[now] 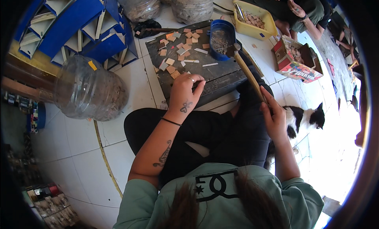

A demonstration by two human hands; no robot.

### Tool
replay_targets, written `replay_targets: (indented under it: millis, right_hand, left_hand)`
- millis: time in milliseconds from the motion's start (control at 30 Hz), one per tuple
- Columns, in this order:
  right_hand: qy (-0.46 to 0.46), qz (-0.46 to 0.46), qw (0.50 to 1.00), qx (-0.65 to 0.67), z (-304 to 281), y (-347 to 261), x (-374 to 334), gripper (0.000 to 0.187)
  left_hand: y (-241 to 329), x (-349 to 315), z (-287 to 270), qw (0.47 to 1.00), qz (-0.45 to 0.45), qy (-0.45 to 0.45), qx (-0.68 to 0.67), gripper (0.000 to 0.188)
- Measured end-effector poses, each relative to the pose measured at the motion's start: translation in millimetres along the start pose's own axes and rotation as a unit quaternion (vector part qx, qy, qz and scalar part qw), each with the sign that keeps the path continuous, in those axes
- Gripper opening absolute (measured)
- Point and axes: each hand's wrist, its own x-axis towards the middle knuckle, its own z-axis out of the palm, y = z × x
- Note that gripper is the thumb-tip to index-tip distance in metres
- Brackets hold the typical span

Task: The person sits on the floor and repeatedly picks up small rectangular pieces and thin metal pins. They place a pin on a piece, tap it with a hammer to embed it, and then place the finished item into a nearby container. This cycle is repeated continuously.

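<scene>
My right hand (273, 117) is closed around the wooden handle of a hammer (248, 73), whose head points away from me beside the blue tub. Over the near edge of a low dark work board (219, 77), my left hand (185, 89) has its fingers curled and thumb and forefinger close together. Whatever they may pinch is hidden or too small to make out. Small square wooden tiles (181, 51) in tan, orange and grey lie scattered on the board, with a few thin pale strips (210, 64). The blue oval tub (222, 39) on the board holds many nails.
A large clear plastic jar (90, 87) lies on the tiled floor at left, below blue racks (75, 28). A yellow basin (256, 22) and a red box (298, 59) hold wooden pieces. A black-and-white cat (302, 117) rests by my right arm. Another person (316, 16) sits far right.
</scene>
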Motion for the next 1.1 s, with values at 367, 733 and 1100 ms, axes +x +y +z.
replay_targets:
  millis: [367,733,1100]
  right_hand:
    - [-0.059,-0.036,0.998,0.001,-15.0,-33.4,-13.9,0.047]
    - [-0.061,-0.149,0.985,-0.068,-20.4,-54.3,-23.6,0.052]
    - [-0.053,-0.151,0.984,-0.081,-22.0,-51.5,-20.0,0.055]
  left_hand:
    - [-2.1,-9.5,17.4,0.983,0.15,0.105,0.031,0.008]
    - [-7.6,-9.3,20.6,0.986,0.131,0.097,0.03,0.009]
    - [-6.4,-9.5,21.3,0.986,0.129,0.104,0.034,0.006]
